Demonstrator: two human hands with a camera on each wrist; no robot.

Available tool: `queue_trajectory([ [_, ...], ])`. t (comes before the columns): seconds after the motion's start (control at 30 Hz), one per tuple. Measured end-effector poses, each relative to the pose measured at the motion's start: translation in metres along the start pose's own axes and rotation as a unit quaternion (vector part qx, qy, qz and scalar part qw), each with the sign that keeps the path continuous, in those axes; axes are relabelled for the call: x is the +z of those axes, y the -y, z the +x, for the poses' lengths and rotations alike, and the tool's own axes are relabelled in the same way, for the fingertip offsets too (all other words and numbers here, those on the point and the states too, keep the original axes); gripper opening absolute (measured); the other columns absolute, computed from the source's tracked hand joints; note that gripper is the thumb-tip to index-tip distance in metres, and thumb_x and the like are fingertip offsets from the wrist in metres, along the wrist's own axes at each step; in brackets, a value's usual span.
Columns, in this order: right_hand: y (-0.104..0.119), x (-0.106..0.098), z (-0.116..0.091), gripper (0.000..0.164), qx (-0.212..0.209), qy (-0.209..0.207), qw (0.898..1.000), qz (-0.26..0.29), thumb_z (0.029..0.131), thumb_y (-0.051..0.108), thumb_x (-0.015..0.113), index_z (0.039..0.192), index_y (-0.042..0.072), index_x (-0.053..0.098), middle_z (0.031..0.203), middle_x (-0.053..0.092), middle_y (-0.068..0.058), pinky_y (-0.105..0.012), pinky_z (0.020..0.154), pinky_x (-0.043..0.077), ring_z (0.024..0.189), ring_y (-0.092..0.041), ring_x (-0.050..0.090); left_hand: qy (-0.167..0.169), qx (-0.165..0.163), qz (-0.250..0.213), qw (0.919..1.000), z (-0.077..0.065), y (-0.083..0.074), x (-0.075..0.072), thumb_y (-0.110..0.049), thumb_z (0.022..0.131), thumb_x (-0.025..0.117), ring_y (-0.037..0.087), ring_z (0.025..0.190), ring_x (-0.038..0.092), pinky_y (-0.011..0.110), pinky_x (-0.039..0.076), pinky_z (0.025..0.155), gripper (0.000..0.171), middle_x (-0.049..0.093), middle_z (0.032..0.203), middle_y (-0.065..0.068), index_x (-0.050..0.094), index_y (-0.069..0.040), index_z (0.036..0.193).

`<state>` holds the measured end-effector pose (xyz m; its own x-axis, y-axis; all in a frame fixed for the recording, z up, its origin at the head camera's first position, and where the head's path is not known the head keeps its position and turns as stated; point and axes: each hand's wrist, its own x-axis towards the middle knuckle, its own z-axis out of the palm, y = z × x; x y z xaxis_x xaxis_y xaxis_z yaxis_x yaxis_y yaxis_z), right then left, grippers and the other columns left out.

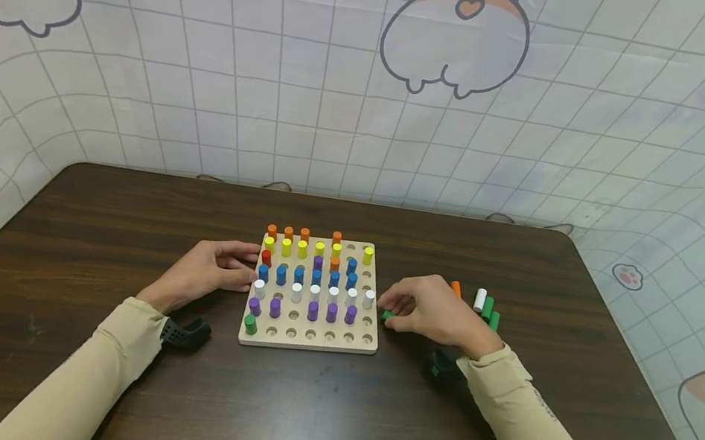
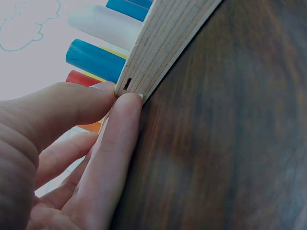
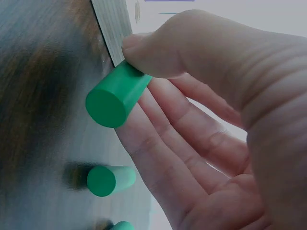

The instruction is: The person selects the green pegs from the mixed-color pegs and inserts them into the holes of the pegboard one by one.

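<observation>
Right hand [image 1: 428, 306], green peg [image 3: 112, 98] in grip

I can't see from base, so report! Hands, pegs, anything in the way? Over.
Left hand touching the pegboard's left edge. Right hand holding a green peg beside it. Nearest row: six empty holes, nothing covering them.

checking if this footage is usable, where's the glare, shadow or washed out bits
Head view: pale glare on the table's near part; left wrist view: backdrop washed nearly white; right wrist view: upper right bleached, dark shadow beside the middle green peg.
</observation>
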<state>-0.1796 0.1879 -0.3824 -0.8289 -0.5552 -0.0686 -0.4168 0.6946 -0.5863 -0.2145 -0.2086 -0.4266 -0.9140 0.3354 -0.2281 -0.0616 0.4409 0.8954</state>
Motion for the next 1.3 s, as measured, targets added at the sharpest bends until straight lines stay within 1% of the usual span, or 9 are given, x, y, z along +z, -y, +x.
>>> queue_trajectory([
  [0.17,0.0,-0.001,0.0,0.021,-0.006,-0.004,1.0,-0.009,0.087,0.009,0.08,0.108,0.011,0.079,0.104,0.078,-0.001,-0.02,0.077,0.061,0.085,-0.007,0.069,0.001,-0.001,-0.012,0.9999,-0.001,0.002,0.0,-0.024,0.096,0.076,0.015,0.107,0.071,0.029,0.065,0.089,0.066,0.062,0.142,0.023,0.048,-0.007,0.153],
  [0.37,0.004,-0.004,-0.002,0.02,-0.022,-0.024,0.999,-0.017,0.088,0.01,0.079,0.108,0.013,0.079,0.102,0.077,0.002,-0.02,0.075,0.059,0.085,-0.006,0.067,0.001,-0.001,-0.01,1.0,-0.001,0.002,0.0,-0.023,0.096,0.075,0.016,0.108,0.071,0.029,0.064,0.089,0.065,0.062,0.143,0.023,0.048,-0.008,0.153],
  [0.57,0.008,-0.006,-0.003,0.021,-0.016,-0.026,0.999,0.017,0.089,0.01,0.079,0.11,0.012,0.079,0.105,0.076,0.0,-0.021,0.077,0.06,0.087,-0.009,0.069,0.003,0.003,-0.014,0.9999,0.0,0.002,0.0,-0.024,0.095,0.077,0.016,0.109,0.07,0.03,0.065,0.089,0.067,0.061,0.143,0.023,0.048,-0.008,0.154],
  [0.67,0.008,-0.006,-0.004,0.022,-0.021,-0.027,0.999,0.029,0.09,0.01,0.079,0.112,0.011,0.079,0.107,0.076,-0.001,-0.021,0.078,0.061,0.088,-0.009,0.07,0.003,0.002,-0.012,0.9999,0.0,0.002,-0.001,-0.024,0.095,0.077,0.017,0.11,0.07,0.03,0.065,0.089,0.067,0.061,0.144,0.022,0.048,-0.008,0.154],
  [0.83,0.01,-0.006,-0.005,0.021,-0.034,-0.034,0.998,0.03,0.09,0.011,0.078,0.111,0.011,0.08,0.105,0.076,0.001,-0.021,0.079,0.062,0.088,-0.008,0.071,0.003,0.0,-0.011,0.9999,0.0,0.002,-0.001,-0.025,0.095,0.077,0.018,0.11,0.07,0.03,0.064,0.089,0.068,0.06,0.145,0.022,0.048,-0.008,0.154],
  [1.03,0.014,-0.006,-0.006,0.021,-0.032,-0.038,0.998,0.039,0.089,0.012,0.079,0.11,0.011,0.08,0.104,0.076,0.003,-0.021,0.078,0.062,0.087,-0.007,0.071,0.003,-0.001,-0.016,0.9999,0.001,0.002,-0.001,-0.024,0.094,0.077,0.018,0.11,0.07,0.03,0.065,0.089,0.068,0.059,0.147,0.022,0.049,-0.007,0.153],
  [1.3,0.019,-0.005,-0.006,0.02,-0.039,-0.056,0.997,0.033,0.088,0.013,0.08,0.108,0.015,0.081,0.1,0.076,0.007,-0.022,0.077,0.061,0.085,-0.007,0.069,0.001,-0.002,-0.012,0.9999,0.001,0.0,-0.002,-0.023,0.095,0.077,0.018,0.109,0.07,0.031,0.065,0.089,0.066,0.061,0.145,0.022,0.049,-0.008,0.153],
])
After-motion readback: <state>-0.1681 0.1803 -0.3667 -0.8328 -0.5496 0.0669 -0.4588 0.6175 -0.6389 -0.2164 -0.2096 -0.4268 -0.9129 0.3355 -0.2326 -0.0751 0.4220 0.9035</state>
